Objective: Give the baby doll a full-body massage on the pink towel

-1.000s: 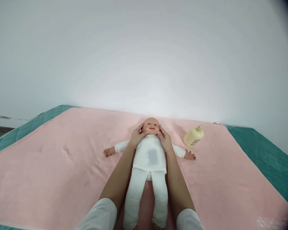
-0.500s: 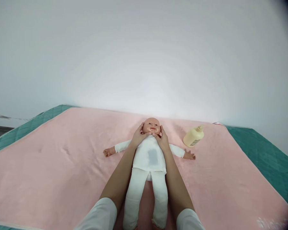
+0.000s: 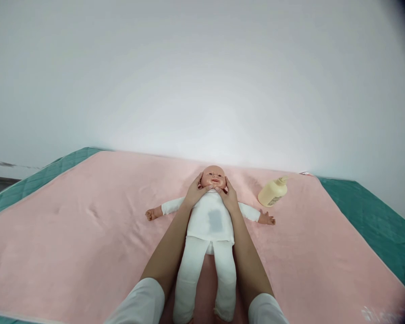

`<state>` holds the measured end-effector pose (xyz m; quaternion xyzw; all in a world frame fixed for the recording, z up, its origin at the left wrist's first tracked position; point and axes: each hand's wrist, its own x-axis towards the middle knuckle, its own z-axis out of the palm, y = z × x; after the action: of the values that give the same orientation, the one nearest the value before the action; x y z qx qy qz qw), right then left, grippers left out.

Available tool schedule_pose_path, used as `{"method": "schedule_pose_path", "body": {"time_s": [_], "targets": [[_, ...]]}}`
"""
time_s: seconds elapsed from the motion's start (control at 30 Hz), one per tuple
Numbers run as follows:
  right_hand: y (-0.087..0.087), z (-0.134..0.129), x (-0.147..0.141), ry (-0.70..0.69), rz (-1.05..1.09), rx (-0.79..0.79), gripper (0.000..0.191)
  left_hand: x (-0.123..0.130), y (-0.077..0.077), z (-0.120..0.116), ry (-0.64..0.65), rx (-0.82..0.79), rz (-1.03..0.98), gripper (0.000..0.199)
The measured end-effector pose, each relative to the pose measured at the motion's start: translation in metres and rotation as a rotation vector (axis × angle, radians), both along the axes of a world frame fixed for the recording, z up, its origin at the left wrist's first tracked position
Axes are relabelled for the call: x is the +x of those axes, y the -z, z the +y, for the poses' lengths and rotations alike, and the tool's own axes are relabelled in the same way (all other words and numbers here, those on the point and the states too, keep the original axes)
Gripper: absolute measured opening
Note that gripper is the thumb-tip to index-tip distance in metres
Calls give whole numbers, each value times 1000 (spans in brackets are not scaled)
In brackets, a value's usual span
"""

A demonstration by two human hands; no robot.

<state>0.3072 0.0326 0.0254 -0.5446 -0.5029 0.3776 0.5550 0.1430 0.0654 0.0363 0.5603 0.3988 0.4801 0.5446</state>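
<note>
A baby doll (image 3: 209,220) with a white cloth body lies on its back, its head away from me and its arms spread to both sides. A grey-blue patch marks its chest. My left hand (image 3: 195,192) cups the left side of the doll's head, thumb at the chin. On the other side my right hand (image 3: 228,193) cups the head in the same way, its thumb also under the chin. Both hands are closed around the head; the fingertips behind it are partly hidden. My forearms run along either side of the doll's body.
A pale yellow pump bottle (image 3: 272,192) stands to the right, just beyond the doll's outstretched hand. Beneath everything is a pink blanket (image 3: 70,234) over a green quilted cover (image 3: 374,216). A plain white wall (image 3: 202,81) rises behind the far edge.
</note>
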Motion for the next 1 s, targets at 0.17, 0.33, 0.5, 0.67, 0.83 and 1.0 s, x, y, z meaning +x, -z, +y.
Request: {"method": "schedule_pose_path", "body": {"time_s": [0.17, 0.33, 0.5, 0.67, 0.83, 1.0], "targets": [[1, 1, 3, -1, -20, 5, 91, -2, 0, 0, -4, 3, -1, 90], [0, 2, 4, -26, 42, -6, 90, -3, 4, 3, 3, 10, -6, 87], [1, 2, 5, -37, 97, -1, 91, -3, 2, 2, 13, 4, -12, 86], [-2, 0, 9, -70, 69, 1, 90, -5, -2, 1, 24, 6, -4, 86], [-6, -3, 12, -81, 9, 7, 82, -9, -7, -2, 68, 34, 0, 82], [-3, -1, 15, -101, 25, 21, 77, -10, -11, -4, 62, 33, 21, 81]]}}
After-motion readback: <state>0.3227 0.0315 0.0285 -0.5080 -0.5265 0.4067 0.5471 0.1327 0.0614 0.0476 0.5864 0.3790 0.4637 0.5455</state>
